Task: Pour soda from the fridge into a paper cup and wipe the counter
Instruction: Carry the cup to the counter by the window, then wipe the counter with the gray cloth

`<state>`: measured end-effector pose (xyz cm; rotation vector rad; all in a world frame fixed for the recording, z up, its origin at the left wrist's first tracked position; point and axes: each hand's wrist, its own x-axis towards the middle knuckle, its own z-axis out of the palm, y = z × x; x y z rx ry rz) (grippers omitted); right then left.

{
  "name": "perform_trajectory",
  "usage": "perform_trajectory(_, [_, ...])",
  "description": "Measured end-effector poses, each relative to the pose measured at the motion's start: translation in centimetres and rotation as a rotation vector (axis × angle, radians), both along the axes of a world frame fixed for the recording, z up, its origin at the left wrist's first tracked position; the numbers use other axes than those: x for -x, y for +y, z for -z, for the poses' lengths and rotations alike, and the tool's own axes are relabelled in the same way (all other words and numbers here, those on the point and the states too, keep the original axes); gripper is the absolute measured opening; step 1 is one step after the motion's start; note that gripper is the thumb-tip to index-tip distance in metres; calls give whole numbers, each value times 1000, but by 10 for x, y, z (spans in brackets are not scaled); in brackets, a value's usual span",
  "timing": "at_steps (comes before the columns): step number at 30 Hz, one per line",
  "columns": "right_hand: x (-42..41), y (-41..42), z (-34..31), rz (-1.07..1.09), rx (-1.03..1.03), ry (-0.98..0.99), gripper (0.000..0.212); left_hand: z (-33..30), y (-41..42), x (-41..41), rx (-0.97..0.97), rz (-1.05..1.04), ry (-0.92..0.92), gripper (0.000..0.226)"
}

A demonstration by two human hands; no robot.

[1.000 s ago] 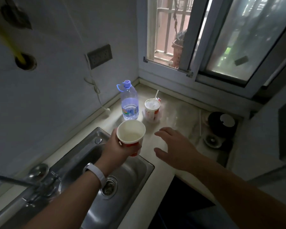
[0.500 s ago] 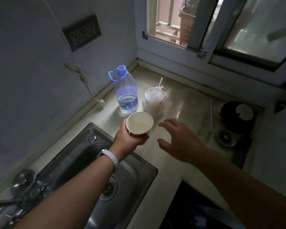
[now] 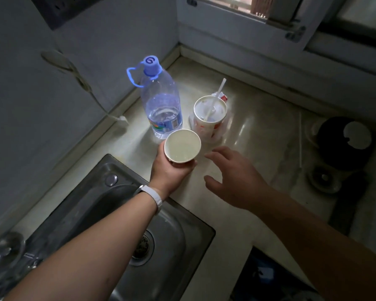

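My left hand [image 3: 168,170] grips a white paper cup [image 3: 182,145] from below and holds it upright above the pale stone counter [image 3: 254,135], just past the sink's far corner. The cup's inside looks pale and I cannot tell whether it holds liquid. My right hand [image 3: 232,179] hovers open to the right of the cup, fingers spread, touching nothing. No soda container or cloth is in view.
A clear water bottle [image 3: 161,105] with a blue cap stands behind the cup. Beside it is a lidded takeaway cup [image 3: 210,117] with a straw. A steel sink [image 3: 152,231] lies below my left arm. A dark stove burner [image 3: 343,142] sits at the right.
My left hand has carried the paper cup forward from over the sink to the counter near the bottle. My right hand has followed beside it, and my head has tilted down.
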<state>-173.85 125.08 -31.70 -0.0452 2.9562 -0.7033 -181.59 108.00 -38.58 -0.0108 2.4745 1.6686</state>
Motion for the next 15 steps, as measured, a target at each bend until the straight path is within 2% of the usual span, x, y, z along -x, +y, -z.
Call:
perform_trajectory(11, [9, -9, 20, -42, -2, -65, 58, 11, -3, 5, -49, 34, -66, 85])
perform_trajectory(15, [9, -12, 11, -49, 17, -31, 58, 2, -22, -10, 58, 77, -76, 80])
